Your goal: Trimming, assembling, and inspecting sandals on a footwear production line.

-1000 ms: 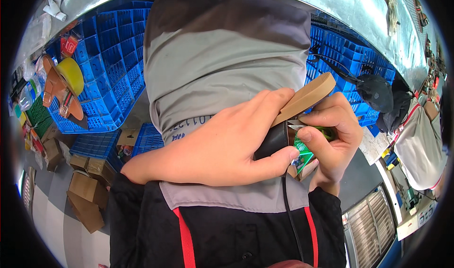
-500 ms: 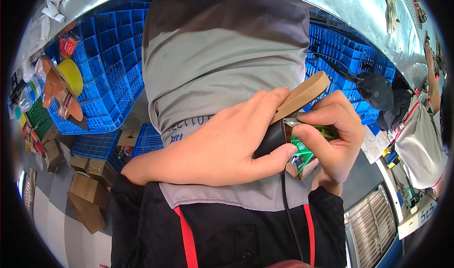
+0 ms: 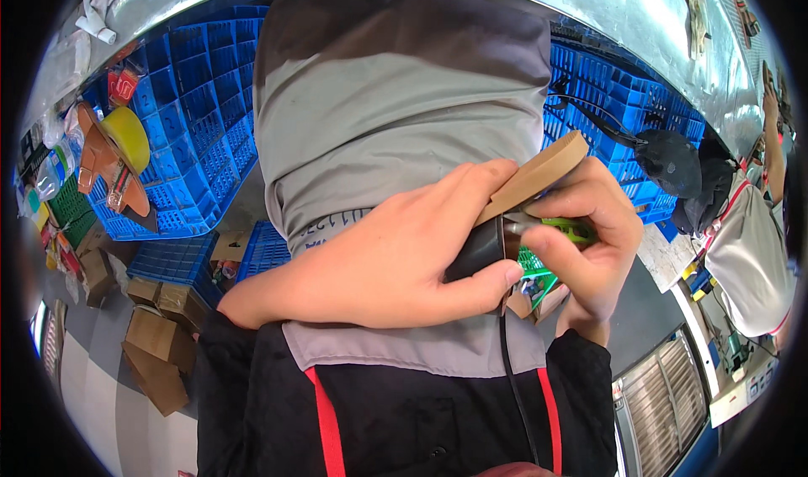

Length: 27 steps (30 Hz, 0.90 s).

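While the left hand (image 3: 404,254) gripped a tan-soled black sandal (image 3: 539,174) at that hand's two o'clock, the right hand (image 3: 593,237), at the sandal's four o'clock, pinched a small green-handled tool (image 3: 574,229) close beside it.

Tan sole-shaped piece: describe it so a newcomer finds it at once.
Start at the grey apron, then the left hand lying across it. The tan sole-shaped piece juts up and right past its fingers; its rounded end is tan, unlike the black part below.

shoe (image 3: 539,172): part-hidden by left hand (image 3: 417,250) | green tool (image 3: 575,228): part-hidden by right hand (image 3: 601,256)
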Each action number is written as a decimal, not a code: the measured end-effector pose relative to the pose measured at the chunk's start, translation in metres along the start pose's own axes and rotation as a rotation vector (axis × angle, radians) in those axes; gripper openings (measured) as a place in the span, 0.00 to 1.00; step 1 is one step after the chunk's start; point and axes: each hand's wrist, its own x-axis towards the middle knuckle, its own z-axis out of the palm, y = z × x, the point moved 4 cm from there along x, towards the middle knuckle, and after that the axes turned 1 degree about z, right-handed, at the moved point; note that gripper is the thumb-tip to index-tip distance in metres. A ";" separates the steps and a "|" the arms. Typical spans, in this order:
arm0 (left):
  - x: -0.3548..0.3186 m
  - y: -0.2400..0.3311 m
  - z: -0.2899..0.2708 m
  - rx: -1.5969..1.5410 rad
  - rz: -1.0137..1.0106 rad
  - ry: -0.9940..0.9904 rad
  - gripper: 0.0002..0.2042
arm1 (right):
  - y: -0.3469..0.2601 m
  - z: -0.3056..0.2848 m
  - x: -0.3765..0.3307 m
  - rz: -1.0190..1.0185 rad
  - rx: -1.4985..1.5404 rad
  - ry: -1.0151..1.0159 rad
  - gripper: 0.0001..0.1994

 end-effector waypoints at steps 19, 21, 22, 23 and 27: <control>0.001 -0.033 -0.017 -0.796 -0.222 -0.155 0.47 | -0.017 0.024 0.017 -0.525 -0.491 0.157 0.20; 0.003 -0.031 -0.016 -0.813 -0.220 -0.159 0.47 | -0.016 0.021 0.016 -0.526 -0.475 0.164 0.20; 0.002 -0.032 -0.016 -0.831 -0.224 -0.160 0.46 | -0.016 0.023 0.016 -0.515 -0.462 0.170 0.20; 0.001 -0.034 -0.017 -0.848 -0.228 -0.162 0.46 | -0.015 0.025 0.016 -0.504 -0.449 0.177 0.19; 0.001 -0.037 -0.017 -0.871 -0.249 -0.155 0.46 | -0.014 0.028 0.014 -0.496 -0.456 0.187 0.19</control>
